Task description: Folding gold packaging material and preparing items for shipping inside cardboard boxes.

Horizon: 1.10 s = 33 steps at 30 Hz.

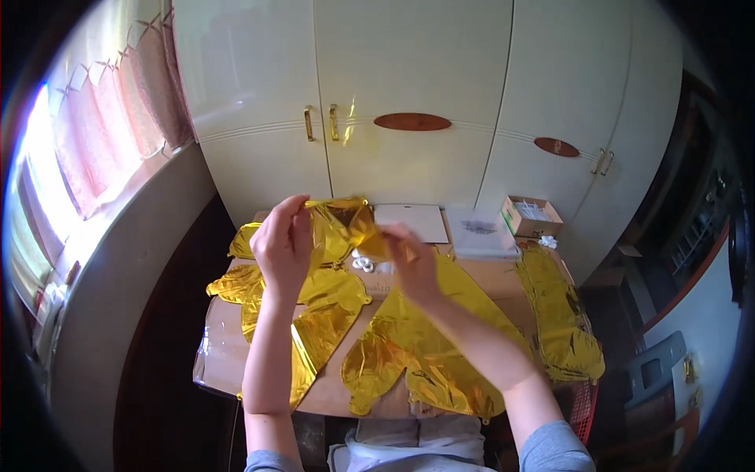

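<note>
Both hands are raised over a small brown table (220,346) and hold one flat gold foil balloon (343,222) between them. My left hand (283,248) pinches its left edge with the fingers closed. My right hand (410,259) grips its right end. Several more flat gold foil balloons lie spread on the table below, one (314,330) under my left forearm and another (409,350) under my right forearm.
A further gold foil balloon (562,315) hangs over the table's right side. At the table's back lie a white pad (413,222), a clear plastic packet (480,232) and a small open cardboard box (531,216). White cupboard doors (409,94) stand behind. A pink curtain (118,118) hangs at the left.
</note>
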Motion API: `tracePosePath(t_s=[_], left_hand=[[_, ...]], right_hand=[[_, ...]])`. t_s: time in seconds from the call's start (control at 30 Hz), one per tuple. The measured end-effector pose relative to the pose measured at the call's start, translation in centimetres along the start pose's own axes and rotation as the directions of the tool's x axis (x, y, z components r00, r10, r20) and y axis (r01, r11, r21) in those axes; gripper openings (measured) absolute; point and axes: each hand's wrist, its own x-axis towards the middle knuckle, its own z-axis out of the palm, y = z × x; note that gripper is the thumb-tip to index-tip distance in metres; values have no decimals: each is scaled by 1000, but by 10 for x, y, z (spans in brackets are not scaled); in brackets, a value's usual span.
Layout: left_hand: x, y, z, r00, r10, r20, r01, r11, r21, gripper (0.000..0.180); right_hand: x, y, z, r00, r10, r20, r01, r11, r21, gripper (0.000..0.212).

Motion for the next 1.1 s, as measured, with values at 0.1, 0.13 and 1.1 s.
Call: tracePosePath(t_s=[0.1, 0.13, 1.1], left_hand=[[-9, 15, -5, 983, -109, 150, 124, 988, -93, 22], [-15, 19, -3, 966, -124, 229, 149, 984, -96, 25], [-207, 11, 100, 490, -52, 870, 117, 993, -6, 30]], right_hand=[[21, -49, -57, 924, -358, -137, 336, 928, -160, 15], [24, -70, -75, 943, -319, -96, 300, 938, -174, 13], [-255, -38, -195, 739, -136, 660, 640, 446, -625, 25]])
